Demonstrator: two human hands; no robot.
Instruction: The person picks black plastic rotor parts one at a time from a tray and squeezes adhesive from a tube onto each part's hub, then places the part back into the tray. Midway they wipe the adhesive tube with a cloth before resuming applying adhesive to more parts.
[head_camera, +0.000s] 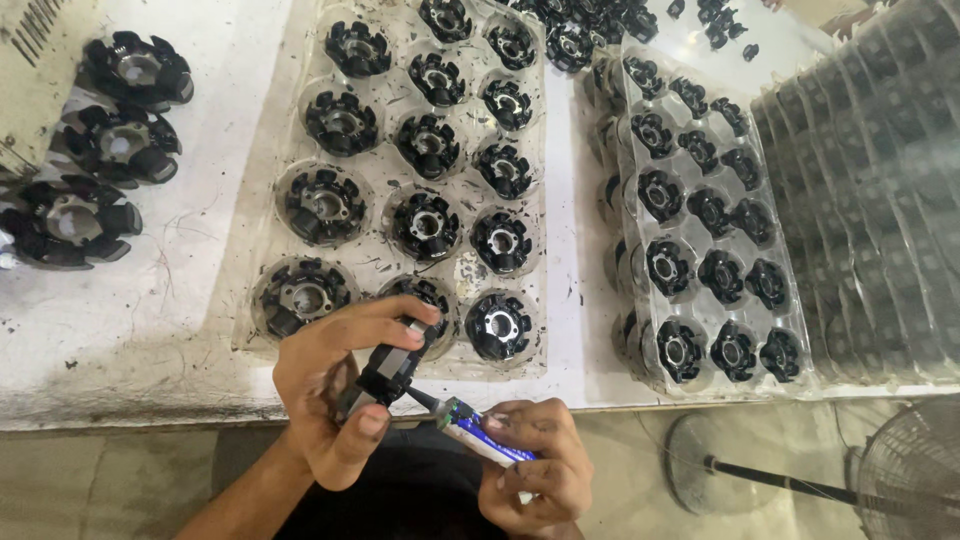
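**Glue nozzle meets a black part at the bench edge**

The left hand (325, 385) is closed around a black toothed part (385, 372), thumb below and fingers over the top, tilting it toward the body so one face is open to the nozzle; the right hand (535, 470) grips a small blue-and-white tube (485, 432), its dark tip touching the part, seemingly to put adhesive there. Both sit at the near edge of the white bench (150, 340), just in front of a clear tray (268, 200) whose round pockets hold matching parts, one per pocket, which keeps them apart; to the right stands a stack of filled trays (700, 230); loose parts (115, 140) lie at far left; a fan (905, 470) stands on the floor, near right.
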